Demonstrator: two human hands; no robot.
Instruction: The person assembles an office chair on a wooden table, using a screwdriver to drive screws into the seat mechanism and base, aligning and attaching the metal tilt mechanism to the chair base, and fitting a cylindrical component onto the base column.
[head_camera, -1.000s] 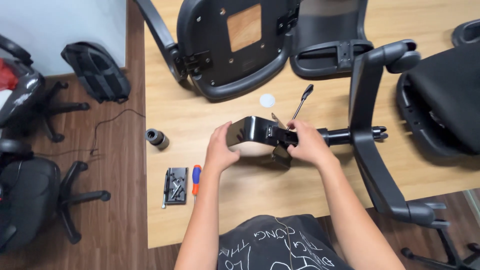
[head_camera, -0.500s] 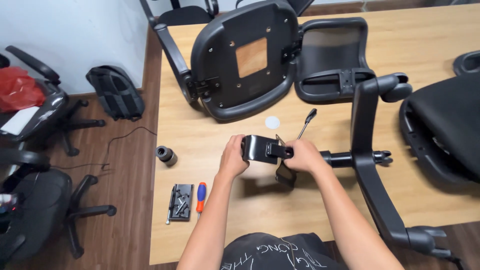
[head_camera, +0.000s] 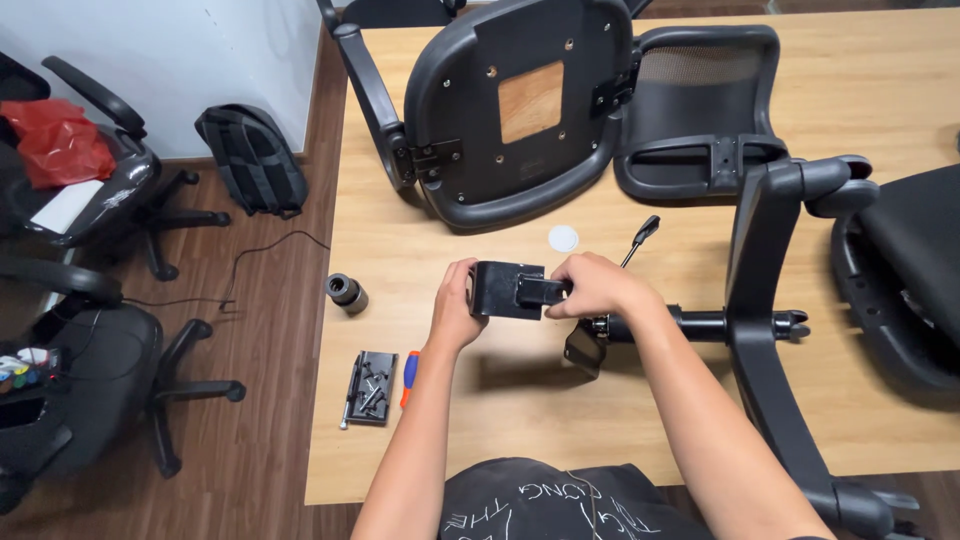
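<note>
Both my hands hold a black metal chair mechanism plate just above the wooden table. My left hand grips its left edge. My right hand is closed over its right side, where a black lever with a knob sticks out toward the back. Behind my right wrist a black gas-lift cylinder lies on its side. An upturned black seat pan with a wooden patch lies at the back of the table.
A mesh backrest lies beside the seat pan and a black armrest frame stands at right. On the table are a small black cylinder, a tray of screws, an orange-blue screwdriver and a white disc. Office chairs and a backpack occupy the floor at left.
The view has tilted up, showing more of the seat pan. The plate has been turned in my hands and now lies flatter, with my right hand closed further over its right side.
</note>
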